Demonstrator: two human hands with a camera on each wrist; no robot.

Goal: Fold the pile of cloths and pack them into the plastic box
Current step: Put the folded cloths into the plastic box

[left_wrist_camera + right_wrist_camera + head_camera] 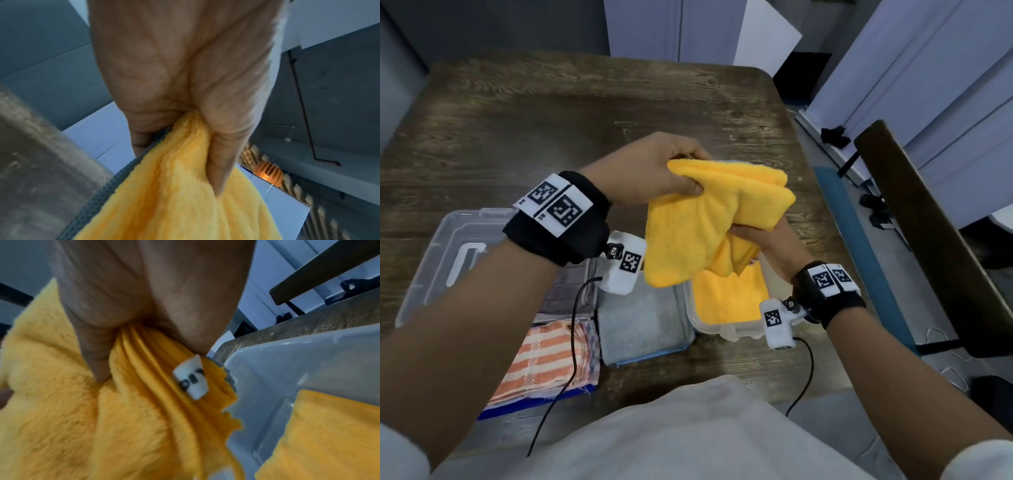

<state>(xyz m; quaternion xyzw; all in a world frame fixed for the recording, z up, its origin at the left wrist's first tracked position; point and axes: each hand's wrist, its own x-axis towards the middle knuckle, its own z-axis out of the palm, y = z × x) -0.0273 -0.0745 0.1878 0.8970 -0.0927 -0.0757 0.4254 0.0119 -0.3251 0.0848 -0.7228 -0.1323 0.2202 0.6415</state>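
Observation:
A yellow cloth (709, 219) hangs in the air above the plastic box (717, 330), held by both hands. My left hand (654, 171) pinches its upper left edge; the left wrist view shows the cloth (174, 194) and its grey hem between thumb and fingers. My right hand (760, 236) grips bunched folds from below, close to a white label (191, 378) on the cloth (72, 402). Another yellow cloth (726, 298) lies flat inside the box (277, 369). A grey folded cloth (643, 322) and an orange striped cloth (544, 359) lie on the table.
The box's clear lid (455, 257) lies at the left on the wooden table (551, 120). A dark wooden chair back (928, 222) stands to the right. Black cables run from both wrist cameras toward my body.

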